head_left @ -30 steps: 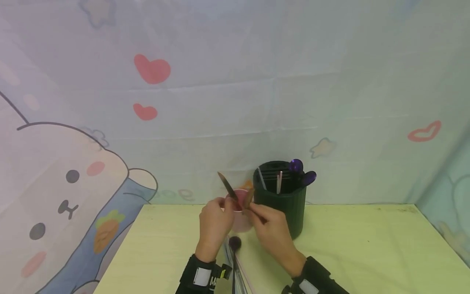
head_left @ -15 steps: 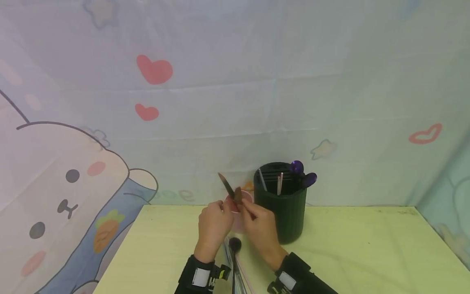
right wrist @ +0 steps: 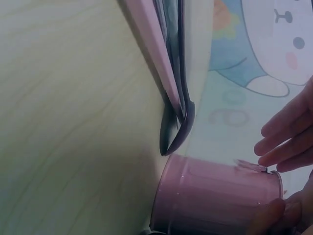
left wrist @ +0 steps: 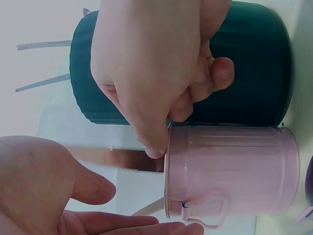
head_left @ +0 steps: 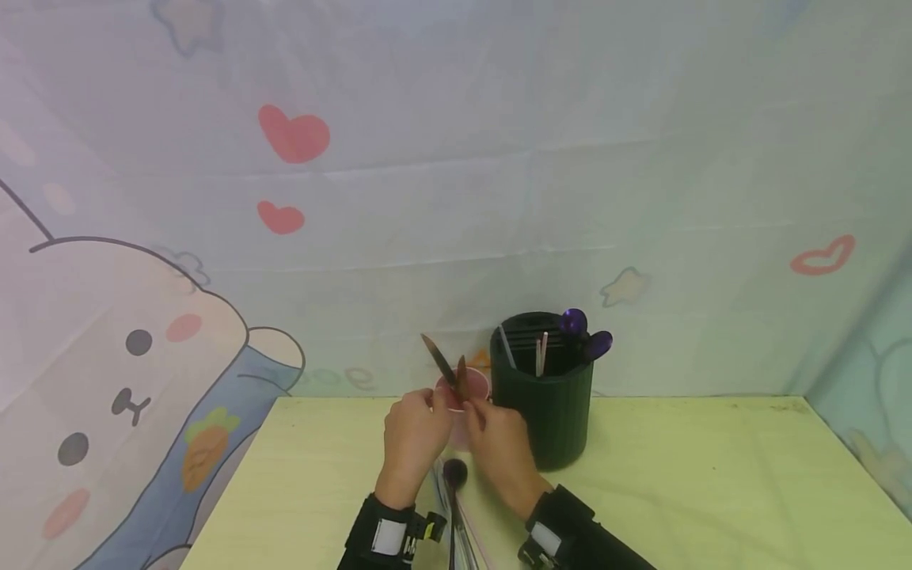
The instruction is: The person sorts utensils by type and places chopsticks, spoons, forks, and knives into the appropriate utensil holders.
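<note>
One knife (head_left: 462,378) the right hand (head_left: 504,450) pinched risked tipping the cup (left wrist: 239,169) if levered; the left hand (head_left: 416,435) was straight-fingered.

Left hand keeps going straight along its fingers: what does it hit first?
Likely the pink mug: in the right wrist view the left hand points down toward its handle. Depth is unclear; they may already touch.

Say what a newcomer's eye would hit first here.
Probably the big cartoon animal on the backdrop at left. On the table, the dark green holder, with shiny purple tips at its right, draws attention. Just left of it, the left hand and right hand are at the rim of a pink cup.
</note>
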A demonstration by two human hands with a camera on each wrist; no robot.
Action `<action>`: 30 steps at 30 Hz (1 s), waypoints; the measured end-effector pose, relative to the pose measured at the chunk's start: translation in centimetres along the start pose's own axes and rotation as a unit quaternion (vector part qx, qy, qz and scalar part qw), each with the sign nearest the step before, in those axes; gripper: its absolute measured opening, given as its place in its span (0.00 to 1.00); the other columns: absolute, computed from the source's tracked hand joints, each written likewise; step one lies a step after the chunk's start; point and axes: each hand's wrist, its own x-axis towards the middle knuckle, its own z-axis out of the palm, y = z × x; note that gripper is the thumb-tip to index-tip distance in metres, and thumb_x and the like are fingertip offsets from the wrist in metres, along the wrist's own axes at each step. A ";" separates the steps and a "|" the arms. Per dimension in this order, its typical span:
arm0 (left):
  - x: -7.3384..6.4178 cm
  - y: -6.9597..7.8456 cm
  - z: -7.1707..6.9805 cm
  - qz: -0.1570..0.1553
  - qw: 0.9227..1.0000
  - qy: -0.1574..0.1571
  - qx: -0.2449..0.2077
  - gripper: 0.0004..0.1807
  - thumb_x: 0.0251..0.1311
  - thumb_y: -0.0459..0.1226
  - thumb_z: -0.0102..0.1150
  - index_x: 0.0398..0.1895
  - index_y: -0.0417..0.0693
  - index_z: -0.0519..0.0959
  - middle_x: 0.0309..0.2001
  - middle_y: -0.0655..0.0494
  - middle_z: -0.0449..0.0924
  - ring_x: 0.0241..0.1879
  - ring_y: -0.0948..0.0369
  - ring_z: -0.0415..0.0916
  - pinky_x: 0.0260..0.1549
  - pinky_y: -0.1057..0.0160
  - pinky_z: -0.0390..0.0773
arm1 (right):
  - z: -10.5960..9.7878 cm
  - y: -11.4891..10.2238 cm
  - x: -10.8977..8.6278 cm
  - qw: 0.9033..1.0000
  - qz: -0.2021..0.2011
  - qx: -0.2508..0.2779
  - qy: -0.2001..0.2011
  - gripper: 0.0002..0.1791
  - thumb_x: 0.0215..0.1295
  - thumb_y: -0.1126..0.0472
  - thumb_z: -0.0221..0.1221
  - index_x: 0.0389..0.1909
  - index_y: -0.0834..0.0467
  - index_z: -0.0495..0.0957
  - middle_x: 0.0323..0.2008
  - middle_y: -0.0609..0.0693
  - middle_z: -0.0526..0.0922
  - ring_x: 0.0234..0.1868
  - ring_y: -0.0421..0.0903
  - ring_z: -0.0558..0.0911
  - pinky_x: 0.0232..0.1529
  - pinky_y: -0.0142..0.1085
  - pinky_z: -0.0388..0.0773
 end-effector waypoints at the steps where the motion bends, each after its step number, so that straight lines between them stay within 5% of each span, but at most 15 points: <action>1: 0.0 0.0 0.0 0.002 1.000 -0.001 0.000 0.20 0.75 0.42 0.52 0.34 0.43 0.91 0.31 0.41 0.91 0.30 0.43 0.86 0.23 0.47 0.79 | 0.0 0.0 0.0 1.000 -0.002 -0.004 0.001 0.10 0.75 0.58 0.61 0.35 0.55 0.88 0.19 0.44 0.80 0.21 0.42 0.76 0.23 0.40 0.72; 6: -0.2 0.1 -0.2 0.008 1.000 -0.006 0.000 0.19 0.74 0.42 0.53 0.35 0.43 0.92 0.32 0.42 0.91 0.31 0.41 0.87 0.24 0.46 0.81 | -0.4 -0.2 -0.3 0.999 -0.029 -0.017 0.025 0.08 0.72 0.61 0.63 0.39 0.56 0.90 0.25 0.50 0.89 0.25 0.47 0.83 0.27 0.45 0.80; 11: -0.4 0.2 -0.1 0.010 1.000 -0.012 -0.004 0.19 0.74 0.42 0.53 0.40 0.41 0.92 0.34 0.41 0.92 0.33 0.41 0.88 0.26 0.46 0.83 | -2.1 -0.4 -1.1 0.998 -0.040 0.006 0.048 0.10 0.67 0.64 0.66 0.44 0.55 0.93 0.25 0.46 0.88 0.24 0.41 0.81 0.26 0.39 0.80; 19: -0.3 0.7 -0.4 0.028 0.999 0.034 -0.027 0.18 0.74 0.44 0.55 0.43 0.42 0.92 0.41 0.43 0.93 0.40 0.43 0.90 0.37 0.41 0.87 | -6.5 -0.4 -1.4 0.997 -0.016 0.022 0.074 0.05 0.63 0.64 0.68 0.33 0.53 0.92 0.17 0.37 0.77 0.20 0.35 0.75 0.24 0.35 0.76; 25: -0.4 1.1 -0.7 0.040 0.997 0.045 -0.051 0.18 0.74 0.45 0.56 0.43 0.45 0.92 0.36 0.49 0.94 0.36 0.50 0.91 0.36 0.45 0.87 | -10.5 0.9 -0.7 0.995 -0.014 0.004 0.104 0.13 0.65 0.62 0.68 0.20 0.49 0.84 0.12 0.37 0.71 0.15 0.37 0.69 0.19 0.35 0.67; 30: -1.1 1.2 -1.7 0.048 0.996 0.034 -0.062 0.17 0.74 0.45 0.56 0.47 0.47 0.91 0.38 0.50 0.94 0.34 0.55 0.91 0.35 0.48 0.88 | -13.2 1.6 -0.2 0.997 0.048 -0.023 0.056 0.18 0.69 0.50 0.67 0.20 0.49 0.78 0.14 0.42 0.70 0.17 0.42 0.70 0.23 0.38 0.68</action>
